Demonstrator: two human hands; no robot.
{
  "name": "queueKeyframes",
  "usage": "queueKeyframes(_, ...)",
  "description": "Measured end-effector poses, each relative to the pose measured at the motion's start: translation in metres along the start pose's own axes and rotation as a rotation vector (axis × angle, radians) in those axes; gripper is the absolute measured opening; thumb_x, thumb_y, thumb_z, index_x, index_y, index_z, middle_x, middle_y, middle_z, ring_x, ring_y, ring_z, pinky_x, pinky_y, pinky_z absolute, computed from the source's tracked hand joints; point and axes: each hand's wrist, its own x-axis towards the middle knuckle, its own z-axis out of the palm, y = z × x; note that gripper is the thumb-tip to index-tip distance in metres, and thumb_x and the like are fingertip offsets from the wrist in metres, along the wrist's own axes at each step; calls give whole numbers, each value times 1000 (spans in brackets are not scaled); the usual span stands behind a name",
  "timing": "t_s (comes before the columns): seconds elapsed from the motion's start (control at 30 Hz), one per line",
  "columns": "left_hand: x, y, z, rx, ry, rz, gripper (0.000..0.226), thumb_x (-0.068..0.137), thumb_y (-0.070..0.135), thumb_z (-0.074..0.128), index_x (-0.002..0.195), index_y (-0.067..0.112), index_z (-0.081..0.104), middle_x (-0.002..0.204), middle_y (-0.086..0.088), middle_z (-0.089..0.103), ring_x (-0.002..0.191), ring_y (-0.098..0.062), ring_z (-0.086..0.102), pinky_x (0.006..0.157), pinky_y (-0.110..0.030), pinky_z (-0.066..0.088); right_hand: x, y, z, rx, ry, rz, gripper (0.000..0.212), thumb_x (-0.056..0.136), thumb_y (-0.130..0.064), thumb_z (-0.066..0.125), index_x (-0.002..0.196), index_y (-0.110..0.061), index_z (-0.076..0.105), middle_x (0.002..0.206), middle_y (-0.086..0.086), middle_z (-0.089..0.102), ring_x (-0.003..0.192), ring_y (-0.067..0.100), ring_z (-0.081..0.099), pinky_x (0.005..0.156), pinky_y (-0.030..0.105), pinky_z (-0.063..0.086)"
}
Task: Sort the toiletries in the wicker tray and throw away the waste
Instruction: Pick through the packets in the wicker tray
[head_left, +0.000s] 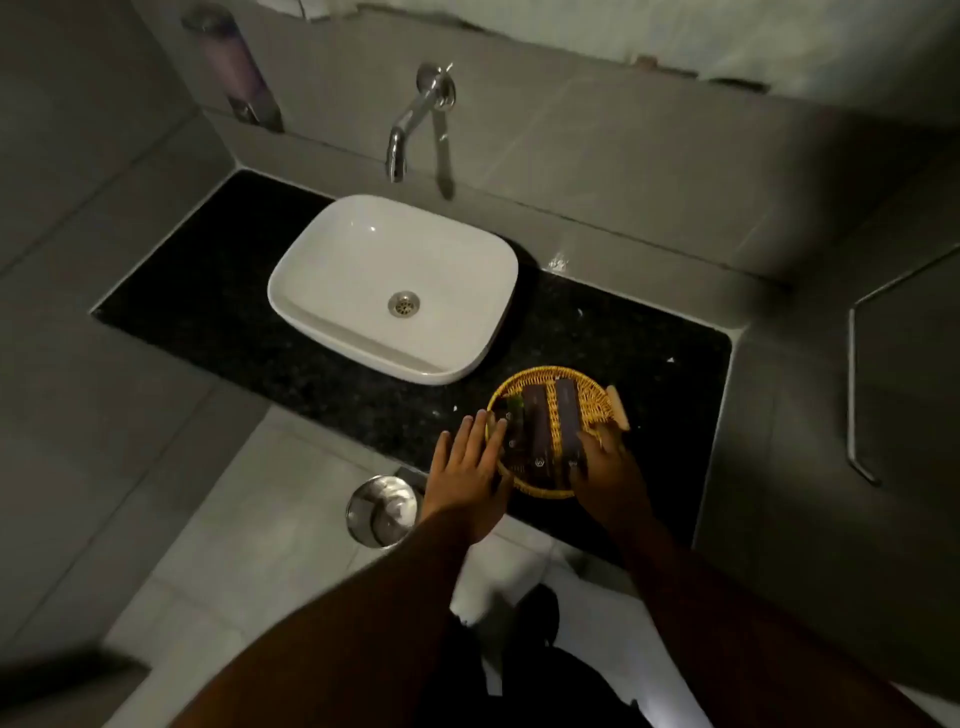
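Note:
A round wicker tray (587, 402) sits on the black counter, right of the sink. Inside it lie dark oblong toiletry packets (537, 431), side by side, with a smaller packet with a green patch (511, 408) at the left. My left hand (470, 475) lies flat at the tray's left rim, fingers spread, fingertips touching the left packet. My right hand (605, 470) rests on the tray's near right rim, fingers on the end of the right packet (567, 415). A pale wooden piece (618, 408) pokes out beyond the tray's right edge.
A white basin (332, 312) stands on the black granite counter (208, 301) under a chrome wall tap (410, 130). A steel pedal bin (382, 512) stands on the floor below the counter's front edge. A soap dispenser (234, 67) hangs at the upper left. A metal rail (854, 395) runs at right.

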Motion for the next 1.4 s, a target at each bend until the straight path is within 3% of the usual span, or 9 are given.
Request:
queueKeyframes(0.17,-13,-7,20,71,-27,11,80,105,57,31,171,31,-6,181,-6,-3,168,-28,-3,135,-54,2,13,0,21,-25,31,75,34,96,-33,61,121,-10,63,140,15,51,124,31,54,99,42,52)
queueKeyframes(0.37,-25,-17,36,95,-56,-12,81,105,59,33,170,30,-4,181,-7,-1,168,-29,0,134,-55,1,26,0,40,-9,34,185,47,92,-36,72,128,-10,58,135,15,57,122,33,58,99,46,53)
queueKeyframes(0.53,-22,-21,33,101,-72,1,81,105,59,34,171,29,-4,181,-8,-2,168,-31,-1,133,-57,-1,34,-11,43,23,104,346,51,89,-33,76,133,-14,57,140,18,59,138,40,49,114,48,41)
queueKeyframes(0.7,-4,-27,5,49,-46,-19,80,106,55,36,170,30,-5,180,-6,-8,167,-28,-7,135,-57,0,37,-13,34,299,260,366,36,88,-14,76,121,-7,65,131,24,65,123,43,63,94,44,58)
queueKeyframes(0.8,12,-19,-17,-92,-16,-172,82,106,60,34,169,31,-10,180,-5,-13,167,-27,-12,134,-53,-7,31,-9,24,354,342,282,25,88,-7,75,112,-2,68,112,23,72,104,39,72,79,31,54)
queueKeyframes(1.03,63,14,-72,-712,-44,-446,82,107,58,42,171,16,12,177,-14,23,164,-33,23,133,-53,20,4,12,6,375,276,115,13,101,-16,60,110,-9,67,109,14,67,102,31,67,87,48,60)
queueKeyframes(1.2,76,23,-82,-1084,-68,-507,70,110,50,44,168,12,29,171,-17,37,158,-37,36,131,-47,30,-14,9,-3,367,190,-64,9,107,-22,54,105,-31,55,96,-10,51,90,16,58,74,16,40)
queueKeyframes(1.3,74,22,-82,-1240,24,-477,48,112,36,48,143,1,63,143,-25,66,135,-41,62,117,-53,49,-18,9,-7,259,141,-169,21,110,-29,45,113,-18,63,111,-3,59,95,16,60,78,13,37)
queueKeyframes(1.4,68,16,-82,-1279,111,-477,38,110,25,56,120,-8,74,115,-30,76,102,-42,74,98,-51,62,-19,8,-10,207,156,-282,44,107,-40,32,121,-14,65,128,4,59,104,14,60,86,25,46)
